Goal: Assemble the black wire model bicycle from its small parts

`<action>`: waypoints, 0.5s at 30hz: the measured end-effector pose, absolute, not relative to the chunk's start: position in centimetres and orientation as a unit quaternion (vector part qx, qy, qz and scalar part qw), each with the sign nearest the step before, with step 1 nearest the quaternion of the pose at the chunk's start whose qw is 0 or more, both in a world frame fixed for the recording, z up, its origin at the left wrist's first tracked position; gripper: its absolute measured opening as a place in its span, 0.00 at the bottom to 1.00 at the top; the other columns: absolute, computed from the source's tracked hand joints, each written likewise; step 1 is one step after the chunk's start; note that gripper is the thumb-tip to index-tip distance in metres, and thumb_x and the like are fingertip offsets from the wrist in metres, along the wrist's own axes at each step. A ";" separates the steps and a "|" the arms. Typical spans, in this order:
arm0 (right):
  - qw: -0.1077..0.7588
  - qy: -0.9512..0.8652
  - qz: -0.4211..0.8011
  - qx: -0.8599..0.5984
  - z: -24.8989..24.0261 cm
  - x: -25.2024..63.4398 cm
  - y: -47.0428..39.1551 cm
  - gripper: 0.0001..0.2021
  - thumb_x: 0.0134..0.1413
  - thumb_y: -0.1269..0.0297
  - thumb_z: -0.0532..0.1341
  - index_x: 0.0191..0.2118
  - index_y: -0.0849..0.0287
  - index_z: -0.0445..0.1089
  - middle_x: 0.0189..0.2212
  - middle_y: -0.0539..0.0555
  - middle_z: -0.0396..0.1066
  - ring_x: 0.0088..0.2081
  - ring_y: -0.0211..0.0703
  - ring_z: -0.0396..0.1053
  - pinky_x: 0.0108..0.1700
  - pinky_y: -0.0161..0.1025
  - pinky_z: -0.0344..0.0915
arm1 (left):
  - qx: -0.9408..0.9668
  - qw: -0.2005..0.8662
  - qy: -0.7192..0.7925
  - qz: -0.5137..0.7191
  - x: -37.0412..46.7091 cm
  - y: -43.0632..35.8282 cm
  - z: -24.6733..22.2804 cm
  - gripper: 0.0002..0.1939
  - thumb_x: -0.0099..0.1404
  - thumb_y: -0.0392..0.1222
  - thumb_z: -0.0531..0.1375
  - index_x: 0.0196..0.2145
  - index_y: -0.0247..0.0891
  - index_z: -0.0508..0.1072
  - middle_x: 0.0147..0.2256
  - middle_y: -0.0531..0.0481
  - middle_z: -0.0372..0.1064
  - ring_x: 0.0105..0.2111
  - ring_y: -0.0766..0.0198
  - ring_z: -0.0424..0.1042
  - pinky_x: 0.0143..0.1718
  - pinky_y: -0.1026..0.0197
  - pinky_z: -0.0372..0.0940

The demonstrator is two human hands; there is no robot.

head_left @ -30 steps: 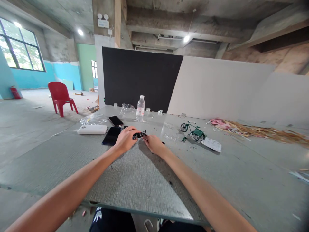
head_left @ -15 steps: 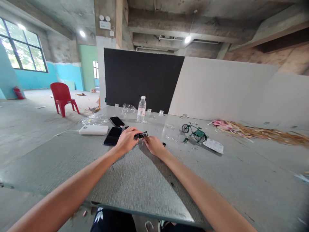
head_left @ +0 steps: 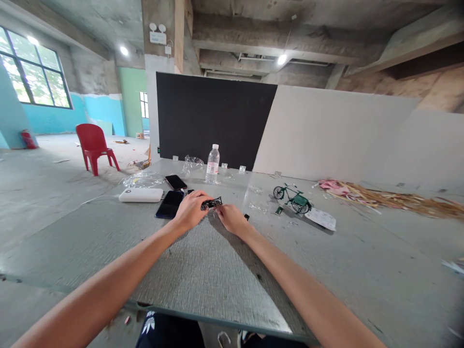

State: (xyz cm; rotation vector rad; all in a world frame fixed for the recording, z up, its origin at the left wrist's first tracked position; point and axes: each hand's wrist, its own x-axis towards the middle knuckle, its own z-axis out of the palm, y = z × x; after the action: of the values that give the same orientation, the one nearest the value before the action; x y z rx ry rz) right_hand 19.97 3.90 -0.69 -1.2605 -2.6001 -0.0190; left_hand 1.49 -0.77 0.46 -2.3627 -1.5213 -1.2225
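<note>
Between my hands is a small black model bicycle (head_left: 211,203), its thin frame and a spoked wheel partly covered by fingers. My left hand (head_left: 193,208) is closed round its left side. At its right end my right hand (head_left: 231,217) has curled fingers pressed against it; the fingertips are largely hidden. A small dark piece (head_left: 247,217) lies just right of my right wrist. Farther right stands a green model bicycle (head_left: 293,197) on the table, with a small green part (head_left: 279,210) and tiny bits before it.
Left of my hands lie two phones (head_left: 169,204) and a white power bank (head_left: 140,195) with a cable. A water bottle (head_left: 212,164) stands behind, near clear plastic wrapping (head_left: 193,164). A white paper (head_left: 320,219) and straw-like strips (head_left: 384,199) lie right on the grey table (head_left: 203,275).
</note>
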 end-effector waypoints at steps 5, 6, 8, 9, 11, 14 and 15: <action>0.123 -0.897 -0.024 -0.423 -0.8 20.0 4.0 0.15 0.66 0.70 0.48 0.48 0.59 0.71 0.42 0.59 0.76 0.43 0.47 0.74 0.42 0.35 0.61 | -0.772 0.042 -0.495 -0.397 1.4 -0.7 0.4 0.16 0.59 0.32 0.61 0.45 0.42 0.77 0.43 0.48 0.72 0.42 0.58 0.71 0.46 0.57 0.65; 0.121 -0.899 -0.027 -0.421 -0.8 20.0 4.0 0.15 0.66 0.70 0.48 0.48 0.59 0.71 0.42 0.59 0.76 0.43 0.46 0.74 0.42 0.35 0.61 | -0.772 0.042 -0.495 -0.397 1.4 -0.7 0.3 0.16 0.59 0.32 0.61 0.45 0.42 0.77 0.43 0.48 0.72 0.42 0.58 0.71 0.46 0.57 0.65; 0.118 -0.901 -0.033 -0.415 -0.9 20.0 4.0 0.15 0.66 0.70 0.48 0.48 0.58 0.71 0.41 0.59 0.76 0.42 0.46 0.74 0.41 0.35 0.61 | -0.772 0.041 -0.494 -0.398 1.4 -0.7 0.3 0.15 0.59 0.32 0.61 0.45 0.42 0.77 0.43 0.48 0.72 0.42 0.58 0.71 0.47 0.56 0.65; 0.117 -0.903 -0.035 -0.412 -0.9 20.0 4.0 0.15 0.66 0.70 0.48 0.48 0.58 0.71 0.41 0.59 0.76 0.42 0.46 0.74 0.41 0.35 0.61 | -0.771 0.041 -0.494 -0.399 1.4 -0.7 0.3 0.15 0.60 0.33 0.61 0.44 0.42 0.77 0.43 0.48 0.72 0.42 0.58 0.71 0.47 0.56 0.65; 0.117 -0.904 -0.038 -0.410 -1.0 20.0 4.1 0.16 0.66 0.70 0.48 0.48 0.58 0.71 0.42 0.58 0.76 0.42 0.46 0.74 0.41 0.34 0.61 | -0.771 0.040 -0.494 -0.399 1.4 -0.7 0.3 0.15 0.60 0.33 0.61 0.44 0.41 0.77 0.43 0.48 0.72 0.42 0.58 0.71 0.47 0.56 0.65; 0.120 -0.904 -0.042 -0.407 -1.0 20.1 4.1 0.16 0.66 0.70 0.48 0.49 0.58 0.71 0.42 0.59 0.76 0.42 0.47 0.75 0.40 0.35 0.62 | -0.771 0.037 -0.497 -0.398 1.4 -0.7 0.3 0.15 0.59 0.32 0.62 0.44 0.42 0.77 0.43 0.48 0.72 0.42 0.58 0.71 0.47 0.56 0.66; 0.121 -0.904 -0.042 -0.408 -1.0 20.1 4.2 0.16 0.66 0.70 0.48 0.49 0.58 0.71 0.43 0.59 0.76 0.42 0.47 0.75 0.40 0.35 0.62 | -0.771 0.036 -0.497 -0.397 1.4 -0.7 0.4 0.15 0.59 0.32 0.62 0.44 0.42 0.77 0.43 0.48 0.72 0.42 0.58 0.71 0.47 0.56 0.66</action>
State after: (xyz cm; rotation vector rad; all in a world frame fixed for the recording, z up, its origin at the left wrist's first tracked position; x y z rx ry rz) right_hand 20.08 4.15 -1.05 -1.1919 -2.6391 -0.1230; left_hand 1.45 -0.69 0.36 -2.3682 -1.5262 -1.2202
